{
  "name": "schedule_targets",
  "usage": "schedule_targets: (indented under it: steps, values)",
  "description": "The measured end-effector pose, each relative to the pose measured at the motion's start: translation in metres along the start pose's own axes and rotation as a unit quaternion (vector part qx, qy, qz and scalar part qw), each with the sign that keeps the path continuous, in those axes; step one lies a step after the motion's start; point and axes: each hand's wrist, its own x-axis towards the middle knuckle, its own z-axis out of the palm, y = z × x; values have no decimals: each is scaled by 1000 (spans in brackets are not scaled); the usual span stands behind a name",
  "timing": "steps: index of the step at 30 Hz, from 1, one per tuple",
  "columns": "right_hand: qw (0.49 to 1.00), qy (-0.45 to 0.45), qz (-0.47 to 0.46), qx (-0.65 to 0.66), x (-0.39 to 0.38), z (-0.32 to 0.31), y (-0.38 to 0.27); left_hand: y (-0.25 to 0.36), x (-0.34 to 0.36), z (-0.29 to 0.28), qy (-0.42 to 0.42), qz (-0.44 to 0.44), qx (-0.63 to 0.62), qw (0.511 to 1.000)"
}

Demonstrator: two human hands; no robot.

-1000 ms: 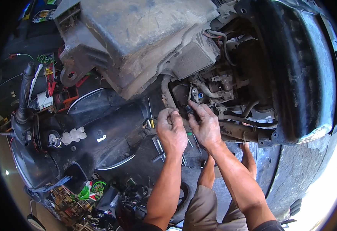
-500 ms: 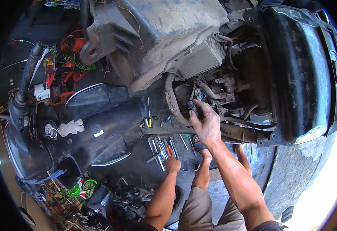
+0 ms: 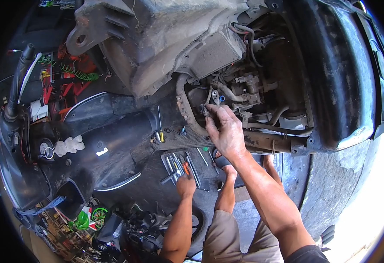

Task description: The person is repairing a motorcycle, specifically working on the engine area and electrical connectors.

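Note:
My right hand (image 3: 227, 131) is over the scooter's opened engine bay, thumb and fingers pinched on a small grey cylindrical part (image 3: 204, 110). Just past the fingertips are a metal fitting (image 3: 215, 94) and a small blue ring (image 3: 222, 98) beside the engine (image 3: 249, 87). The curved frame tube (image 3: 182, 94) runs to the left of the held part. Lower down, my left hand (image 3: 186, 186) reaches into a tool tray (image 3: 165, 158), its fingers closed at the orange-handled pliers (image 3: 186, 168). Several metal sockets and bars lie beside them; the fingertips are partly hidden.
A large dusty grey plastic housing (image 3: 157, 52) overhangs the bay. Screwdrivers (image 3: 160, 131) lie on the footboard. The black scooter body (image 3: 108, 136) is to the left, the black tail panel (image 3: 332, 79) to the right. A motorcycle wheel (image 3: 197, 223) is below.
The view has shifted, so the scene sits further left and higher. My right hand still pinches the small part, now turned and partly covered. My left hand stays at the pliers.

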Motion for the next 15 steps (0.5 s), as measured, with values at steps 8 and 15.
schedule_targets:
  steps: [8,15]
  values:
    - [1000,1,-9,2,-10,3,0,50,18,-58,86,84,-132,984]
    - [939,-252,234,16,-77,-20,-16,-12,21,-23,-70,6,-11,997]
